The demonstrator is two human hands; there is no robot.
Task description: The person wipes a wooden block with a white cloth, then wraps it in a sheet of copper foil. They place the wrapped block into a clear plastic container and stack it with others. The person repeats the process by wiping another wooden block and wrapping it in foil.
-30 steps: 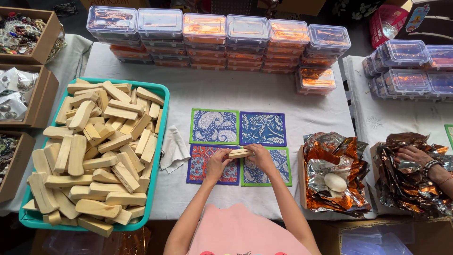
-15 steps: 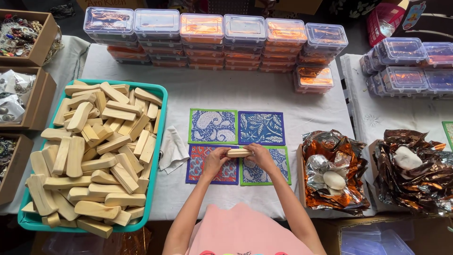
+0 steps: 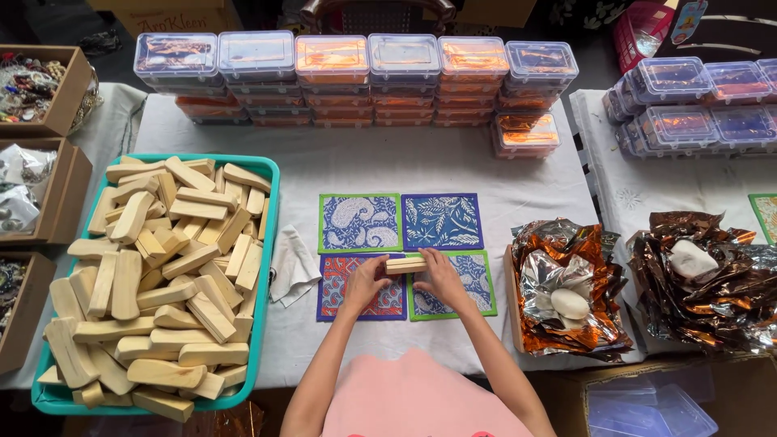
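Pale wood is what both hands close on: a short wooden block (image 3: 405, 265) is pinched between the left hand (image 3: 366, 280) and the right hand (image 3: 439, 276), fingertips on its two ends. It sits level just above the spot where four patterned cloth squares meet.

From the head view, the step in hand looks like holding the block over the cloths. By the look of it, any further move calls for keeping both ends pressed evenly so the piece stays level.

Directly under the grip lie the red-and-blue square (image 3: 363, 287) on the left and a green-edged blue square (image 3: 457, 285) on the right. Just beyond the grip are a green-edged paisley square (image 3: 360, 222) and a blue leaf-print square (image 3: 441, 221). A folded white cloth (image 3: 293, 265) lies just left of the left hand.

Well to the left of the grip, a teal tray (image 3: 269, 243) is heaped with more wooden blocks. Far beyond the hands runs a row of stacked clear plastic boxes (image 3: 356, 77), many showing orange contents, with more such boxes (image 3: 688, 101) off to the far right. Right of the right hand, crumpled orange-and-silver foil (image 3: 566, 283) cradles a pale rounded lump, and a darker foil bundle (image 3: 696, 283) sits further out. Brown cardboard boxes (image 3: 48, 186) of small trinkets line the far left edge.
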